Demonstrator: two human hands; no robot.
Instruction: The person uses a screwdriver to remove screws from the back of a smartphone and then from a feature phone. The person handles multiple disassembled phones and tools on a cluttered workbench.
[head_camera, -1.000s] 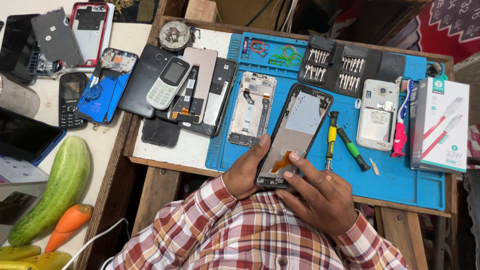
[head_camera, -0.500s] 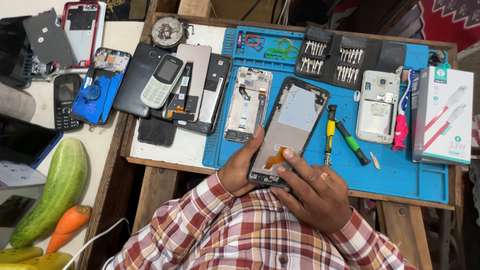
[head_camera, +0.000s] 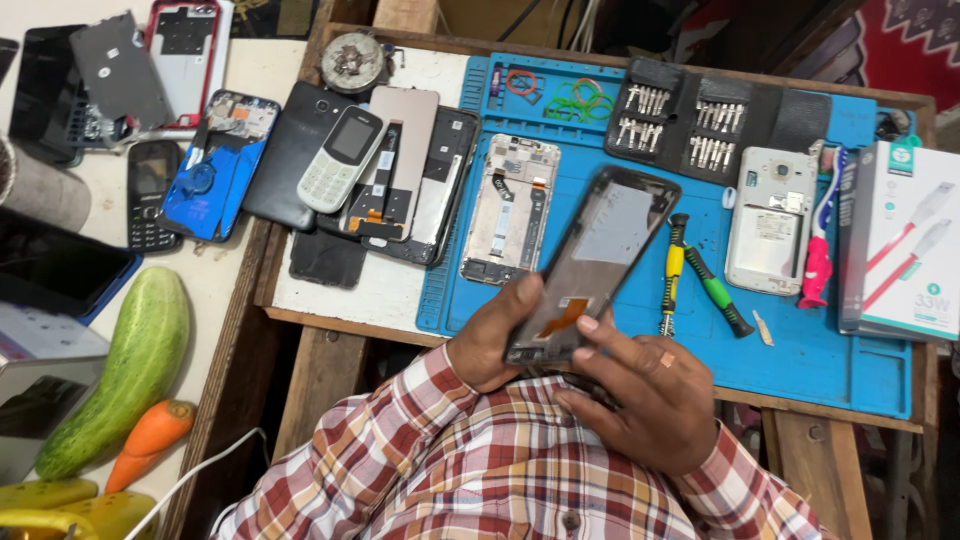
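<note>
Both hands clamped on the opened phone frame (head_camera: 593, 262): left hand (head_camera: 490, 335) under it, right hand (head_camera: 640, 395) over, above blue repair mat's (head_camera: 800, 350) near edge.

A white rectangular box (head_camera: 898, 240) with red-and-white cable pictures and teal accents is parked at the mat's right edge. A dark phone screen frame (head_camera: 590, 262) with an orange flex strip is held mid-bench, and dark blank screens (head_camera: 50, 265) are stacked far left.
</note>
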